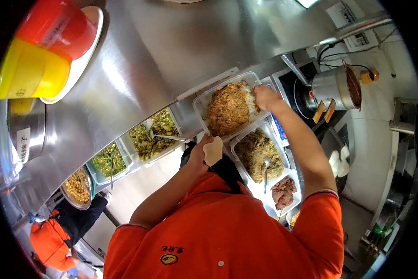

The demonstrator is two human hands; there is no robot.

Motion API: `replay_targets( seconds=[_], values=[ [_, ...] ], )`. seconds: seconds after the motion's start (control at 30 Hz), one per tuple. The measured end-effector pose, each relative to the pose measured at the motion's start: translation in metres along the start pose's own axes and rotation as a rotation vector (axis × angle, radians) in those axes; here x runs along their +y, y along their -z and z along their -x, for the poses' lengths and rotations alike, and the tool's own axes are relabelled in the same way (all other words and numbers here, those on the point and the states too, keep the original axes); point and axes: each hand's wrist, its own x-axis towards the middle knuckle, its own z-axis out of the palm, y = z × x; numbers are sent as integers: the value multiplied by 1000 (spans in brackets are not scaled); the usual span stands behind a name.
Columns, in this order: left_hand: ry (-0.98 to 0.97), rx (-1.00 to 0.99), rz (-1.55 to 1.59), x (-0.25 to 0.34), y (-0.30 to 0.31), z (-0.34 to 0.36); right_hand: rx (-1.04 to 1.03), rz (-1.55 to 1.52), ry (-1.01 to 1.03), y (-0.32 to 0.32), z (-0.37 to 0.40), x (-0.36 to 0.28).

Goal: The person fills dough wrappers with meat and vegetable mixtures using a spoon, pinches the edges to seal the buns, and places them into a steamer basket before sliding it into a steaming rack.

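Observation:
My left hand [200,152] is closed around the edge of a thin round dough wrapper [213,151], close to the near corner of a clear plastic tub. That plastic tub [199,104] holds a reddish-brown shredded filling [228,108] with some white matter along its right side. At the tub's right rim is my right hand [266,97], fingers curled inward over the edge; what they grip, if anything, is hidden. Just below sits another tub of olive-brown filling [258,156] with a metal spoon [266,176] in it.
Dark red paste [283,191] fills a smaller tub nearer me. Chopped green fillings [155,135] with spoons stand left, beside a bowl of yellow pieces [77,187]. A steel counter [172,51] spans the front. A pot [334,87] stands right; a person in orange [53,242] is lower left.

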Motion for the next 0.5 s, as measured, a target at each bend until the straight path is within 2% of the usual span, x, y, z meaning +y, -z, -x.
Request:
replay_targets(
  seconds=[0.07,0.1,0.13,0.2,0.27,0.33,0.37,0.4,0.5],
  values=[
    [18,-5,0,5,-2,-4,9,-70,57,-19,13,4],
    [34,77,16,8,-11,1,7,44,139,-23,15,5],
    [48,162,32,10,-18,4,7,42,134,-24,23,13],
    [33,157,36,9,-12,1,-82,-141,16,-14,50,27],
    [41,110,63,8,-13,3,-24,-155,10,-22,48,40],
    [71,145,62,8,-20,5,35,16,78,-26,34,46],
    [92,177,65,8,-24,7,171,-79,14,-35,29,42],
    [97,180,53,7,-24,7,175,-90,7,-38,25,35],
    [21,218,-108,7,-26,5,24,-21,26,-25,29,-2]
  ],
)
